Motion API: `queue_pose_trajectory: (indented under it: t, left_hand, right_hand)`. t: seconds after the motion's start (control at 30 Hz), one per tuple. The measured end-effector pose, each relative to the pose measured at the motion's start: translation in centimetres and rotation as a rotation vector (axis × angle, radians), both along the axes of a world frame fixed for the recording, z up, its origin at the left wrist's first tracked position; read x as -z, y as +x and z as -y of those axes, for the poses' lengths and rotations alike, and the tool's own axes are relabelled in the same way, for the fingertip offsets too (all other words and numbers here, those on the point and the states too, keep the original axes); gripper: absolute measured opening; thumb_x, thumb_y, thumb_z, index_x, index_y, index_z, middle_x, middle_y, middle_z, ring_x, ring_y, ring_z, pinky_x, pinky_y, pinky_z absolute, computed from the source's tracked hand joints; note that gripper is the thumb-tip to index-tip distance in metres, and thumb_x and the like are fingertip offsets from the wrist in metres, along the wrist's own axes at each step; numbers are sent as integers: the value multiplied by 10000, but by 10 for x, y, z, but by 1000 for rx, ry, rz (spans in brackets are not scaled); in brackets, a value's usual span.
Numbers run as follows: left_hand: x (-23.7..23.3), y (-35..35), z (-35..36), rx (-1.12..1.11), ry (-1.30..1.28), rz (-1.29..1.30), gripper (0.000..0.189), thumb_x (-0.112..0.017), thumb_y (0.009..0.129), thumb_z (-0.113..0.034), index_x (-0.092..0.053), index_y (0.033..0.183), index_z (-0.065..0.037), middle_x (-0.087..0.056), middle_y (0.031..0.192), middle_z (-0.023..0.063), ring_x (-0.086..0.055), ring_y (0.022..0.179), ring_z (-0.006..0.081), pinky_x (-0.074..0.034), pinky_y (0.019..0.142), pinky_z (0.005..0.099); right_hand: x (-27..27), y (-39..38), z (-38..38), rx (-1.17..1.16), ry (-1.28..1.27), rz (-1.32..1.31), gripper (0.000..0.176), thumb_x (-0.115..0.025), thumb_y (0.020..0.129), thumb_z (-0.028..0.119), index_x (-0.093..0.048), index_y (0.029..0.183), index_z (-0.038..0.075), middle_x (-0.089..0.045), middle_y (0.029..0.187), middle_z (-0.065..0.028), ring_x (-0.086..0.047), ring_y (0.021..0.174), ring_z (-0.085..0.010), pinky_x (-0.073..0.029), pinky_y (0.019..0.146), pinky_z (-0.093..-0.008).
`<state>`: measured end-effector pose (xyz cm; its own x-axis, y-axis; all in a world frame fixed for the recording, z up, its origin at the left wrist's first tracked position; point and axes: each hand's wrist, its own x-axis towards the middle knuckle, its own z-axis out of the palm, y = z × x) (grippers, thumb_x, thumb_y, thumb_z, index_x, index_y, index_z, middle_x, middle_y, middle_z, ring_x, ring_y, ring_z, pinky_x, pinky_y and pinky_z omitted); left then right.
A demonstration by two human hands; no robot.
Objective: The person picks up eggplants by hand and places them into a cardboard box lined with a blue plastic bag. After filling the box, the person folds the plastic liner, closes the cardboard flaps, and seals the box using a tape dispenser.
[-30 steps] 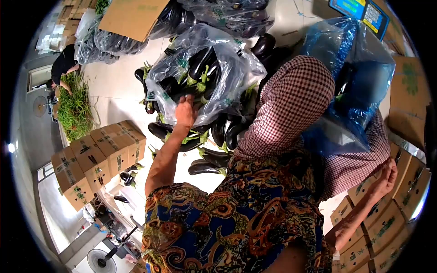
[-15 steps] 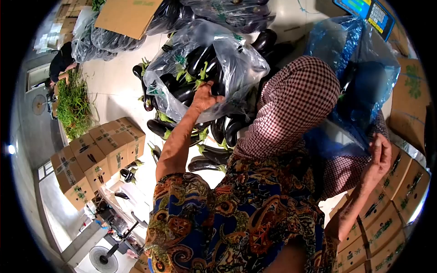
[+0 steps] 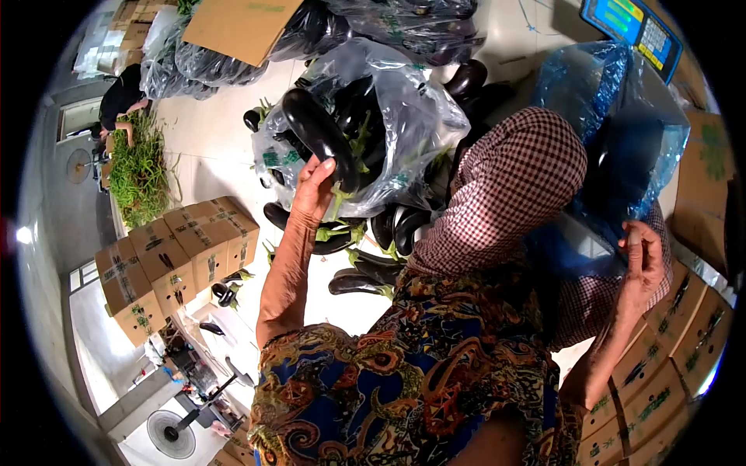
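My left hand [image 3: 314, 189] grips a large, dark eggplant [image 3: 317, 128] near its green stem, holding it above an open clear plastic bag [image 3: 404, 93]. Several more eggplants lie inside that bag, and others [image 3: 361, 283] rest on the floor around it. On the right, my right hand [image 3: 642, 260] pinches the edge of a blue plastic bag [image 3: 653, 140], beside my checked trouser leg. Dark shapes show dimly through the blue plastic.
Cardboard boxes [image 3: 186, 252] are stacked at left, with more boxes [image 3: 649, 380] at lower right. Filled plastic bags lie under a cardboard sheet [image 3: 241, 27] at the top. Another person [image 3: 120, 101] bends over green vegetables [image 3: 138, 167]. A blue scale display [image 3: 633, 35] is at upper right.
My left hand has lifted an eggplant out of the clear bag and moved slightly left and down. My right hand stays by the blue bag. The view has shifted slightly.
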<state>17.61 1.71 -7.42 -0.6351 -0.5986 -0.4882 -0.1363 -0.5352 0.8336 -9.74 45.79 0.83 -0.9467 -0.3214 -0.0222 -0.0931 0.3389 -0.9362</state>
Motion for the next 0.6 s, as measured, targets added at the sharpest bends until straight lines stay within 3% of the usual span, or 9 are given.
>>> queue_pose_trajectory:
  t: [0.13, 0.23, 0.27, 0.3, 0.4, 0.5, 0.53, 0.6]
  left_hand:
    - [-21, -29, -2, 2, -33, -136, 404, -652, 816, -81, -557, 1205, -28, -633, 1087, 37, -587, 1011, 156, -438, 945, 298]
    - [-37, -58, -3, 113, -153, -157, 477, -702, 797, -151, -544, 1232, -34, -620, 1153, 50, -567, 1084, 185, -400, 1005, 328]
    - [-52, -75, -12, 111, -198, -169, 420, -666, 805, -91, -559, 1206, -22, -637, 1086, 41, -603, 987, 154, -462, 922, 293]
    - [-63, -88, -17, 151, -191, -182, 438, -679, 793, -75, -560, 1211, -25, -639, 1090, 42, -603, 989, 147, -457, 930, 292]
    - [-103, -135, -43, 225, -413, -78, 522, -746, 746, -87, -547, 1221, -8, -637, 1087, 47, -593, 985, 133, -446, 923, 286]
    - [-128, -176, -57, 359, -719, -47, 571, -767, 751, -145, -520, 1242, 8, -638, 1082, 79, -599, 990, 173, -455, 912, 308]
    - [-138, -189, -63, 401, -788, -83, 592, -777, 741, -157, -517, 1246, 11, -638, 1088, 89, -600, 989, 185, -452, 917, 315]
    - [-142, -211, -68, 496, -985, -44, 649, -800, 695, -151, -516, 1260, -6, -625, 1084, 105, -597, 989, 210, -455, 905, 333]
  right_hand:
    - [-11, 0, 18, -82, 68, -26, 139, -552, 947, 61, -661, 1034, 55, -657, 921, -13, -549, 727, -62, -448, 651, -182]
    - [-24, 1, 31, -174, 74, -52, 141, -569, 927, 29, -654, 1039, 37, -651, 901, -14, -542, 714, -64, -442, 640, -185]
    - [-26, 1, 37, -186, 76, -125, 145, -585, 908, 3, -650, 1035, 26, -637, 864, -19, -531, 699, -64, -433, 622, -193]
    - [-28, 0, 40, -186, 50, -107, 145, -587, 905, 0, -650, 1034, 25, -632, 853, -21, -527, 694, -65, -431, 619, -196]
    - [-43, -5, 48, -184, 5, -87, 131, -592, 898, -5, -651, 1013, 16, -628, 836, -34, -540, 702, -69, -437, 626, -205]
    - [-60, -16, 58, -170, 32, 20, 106, -600, 893, 3, -650, 986, 8, -642, 844, -42, -543, 699, -72, -437, 627, -212]
    - [-61, -21, 65, -214, -12, -83, 95, -610, 888, 12, -648, 975, 8, -644, 824, -44, -549, 695, -74, -432, 624, -213]
    - [-69, -33, 63, -277, 13, -21, 133, -616, 906, 107, -647, 998, 16, -648, 847, -46, -580, 729, -97, -455, 649, -237]
